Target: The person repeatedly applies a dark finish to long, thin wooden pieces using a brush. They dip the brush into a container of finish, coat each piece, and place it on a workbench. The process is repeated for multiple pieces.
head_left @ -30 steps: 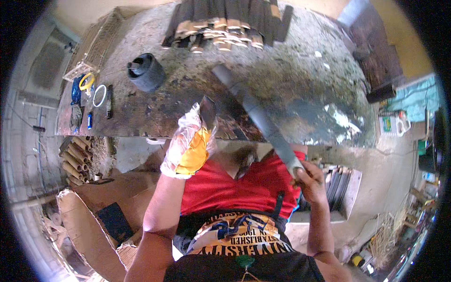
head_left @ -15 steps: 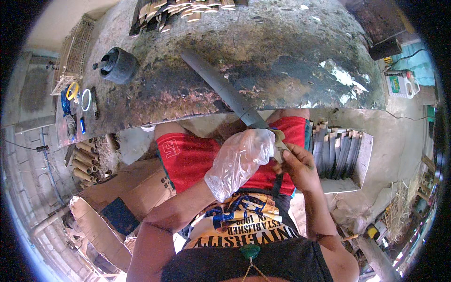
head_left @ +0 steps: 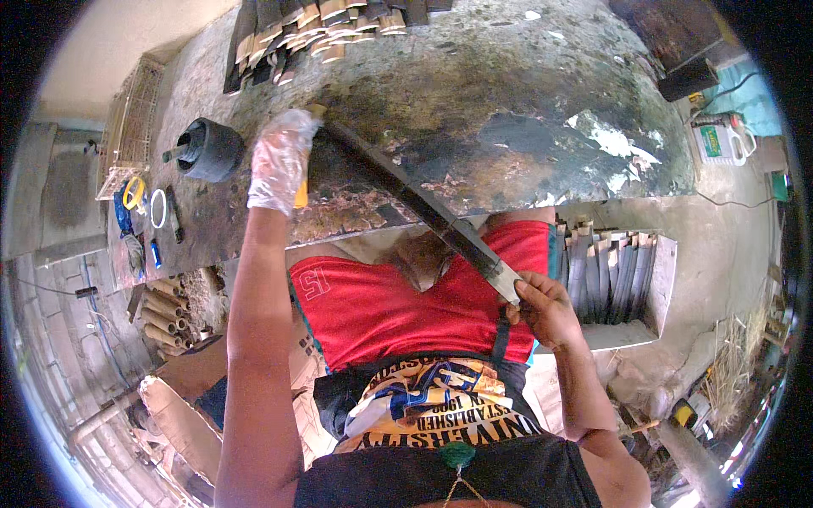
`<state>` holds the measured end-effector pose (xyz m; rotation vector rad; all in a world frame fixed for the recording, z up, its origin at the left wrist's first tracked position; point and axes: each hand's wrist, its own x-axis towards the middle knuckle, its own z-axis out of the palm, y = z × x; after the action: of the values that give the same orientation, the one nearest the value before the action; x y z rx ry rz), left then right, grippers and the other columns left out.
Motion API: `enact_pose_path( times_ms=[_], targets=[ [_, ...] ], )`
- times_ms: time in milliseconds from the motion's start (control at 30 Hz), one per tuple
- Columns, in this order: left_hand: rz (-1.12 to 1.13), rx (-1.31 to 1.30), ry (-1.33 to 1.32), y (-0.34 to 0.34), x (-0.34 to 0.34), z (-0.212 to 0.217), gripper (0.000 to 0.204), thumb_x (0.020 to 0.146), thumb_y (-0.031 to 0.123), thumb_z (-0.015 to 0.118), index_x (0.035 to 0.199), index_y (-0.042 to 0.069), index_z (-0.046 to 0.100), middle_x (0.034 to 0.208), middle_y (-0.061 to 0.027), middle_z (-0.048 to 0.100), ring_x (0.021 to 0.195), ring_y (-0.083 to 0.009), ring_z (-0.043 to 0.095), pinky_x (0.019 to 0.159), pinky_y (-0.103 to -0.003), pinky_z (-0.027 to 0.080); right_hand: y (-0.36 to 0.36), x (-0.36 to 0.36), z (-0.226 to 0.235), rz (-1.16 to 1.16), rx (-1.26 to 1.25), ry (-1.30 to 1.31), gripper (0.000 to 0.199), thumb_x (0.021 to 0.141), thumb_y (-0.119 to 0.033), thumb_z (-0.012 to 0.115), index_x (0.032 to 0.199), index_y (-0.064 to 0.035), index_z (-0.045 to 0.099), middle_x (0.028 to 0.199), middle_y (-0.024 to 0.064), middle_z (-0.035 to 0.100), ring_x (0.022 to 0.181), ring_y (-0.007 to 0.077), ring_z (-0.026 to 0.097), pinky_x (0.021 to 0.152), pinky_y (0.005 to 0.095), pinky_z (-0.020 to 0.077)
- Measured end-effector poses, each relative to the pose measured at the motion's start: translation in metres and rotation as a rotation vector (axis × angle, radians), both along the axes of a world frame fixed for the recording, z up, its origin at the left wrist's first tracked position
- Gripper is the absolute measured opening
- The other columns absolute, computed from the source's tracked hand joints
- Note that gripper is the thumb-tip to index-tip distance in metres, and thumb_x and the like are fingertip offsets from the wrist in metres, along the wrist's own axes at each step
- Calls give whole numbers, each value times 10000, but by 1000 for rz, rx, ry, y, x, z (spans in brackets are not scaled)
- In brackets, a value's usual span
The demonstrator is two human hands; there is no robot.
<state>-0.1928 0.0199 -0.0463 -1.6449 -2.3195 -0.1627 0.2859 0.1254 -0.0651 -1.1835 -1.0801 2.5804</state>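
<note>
A long, dark bamboo slat (head_left: 415,199) slants from over the table down to my lap, its near end pale. My bare right hand (head_left: 542,309) pinches that pale end between thumb and fingers. At the slat's far end is my left hand (head_left: 281,161), in a clear plastic glove and closed. A tan tip (head_left: 317,111) sticks out above the glove, and a yellow piece (head_left: 301,194) shows beside its lower edge. The glove hides the rest, so I cannot tell what is held.
Stacked dark slats (head_left: 326,25) lie at the table's (head_left: 525,93) far side. A black round container (head_left: 212,151) and tape rolls (head_left: 134,193) are at left. A box of upright slats (head_left: 610,275) stands right of my knees; bamboo tubes (head_left: 163,313) lie lower left.
My left hand has moved from beside the right hand, over my lap, up and left to the slat's far end. The slat's visible face now looks darker and shinier.
</note>
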Motion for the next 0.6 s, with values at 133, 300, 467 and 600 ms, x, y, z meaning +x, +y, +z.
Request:
enact_pose_path(
  times_ms=[133,300,467,600],
  targets=[
    [-179,205,-362,1,61,24,248,951,109,531,1135,37,681,1101,-144,699,1029,-311,671,963,-395,540,-4,4,12,28,139,-8,285,1023,-170,610,1223,32,606,935,81,713,762,134,673,693,281,547],
    [-413,33,-777,0,257,47,207,873,114,591,1074,71,620,986,-151,628,904,-343,639,800,-476,539,-7,4,30,108,267,-63,296,992,-55,633,1269,40,589,990,90,722,861,150,707,789,303,576],
    [-270,119,-595,-1,229,20,148,934,131,554,1053,64,612,959,-155,618,887,-360,638,797,-490,531,-10,2,29,115,338,-87,306,997,-49,622,1283,53,586,1005,98,725,844,154,709,771,300,578],
    [-188,202,-206,9,116,-5,193,972,172,532,1032,64,680,1001,-151,691,971,-359,658,886,-439,544,-11,4,22,85,379,-67,297,995,-50,626,1269,58,591,1005,97,731,824,141,704,763,294,571]
  ],
)
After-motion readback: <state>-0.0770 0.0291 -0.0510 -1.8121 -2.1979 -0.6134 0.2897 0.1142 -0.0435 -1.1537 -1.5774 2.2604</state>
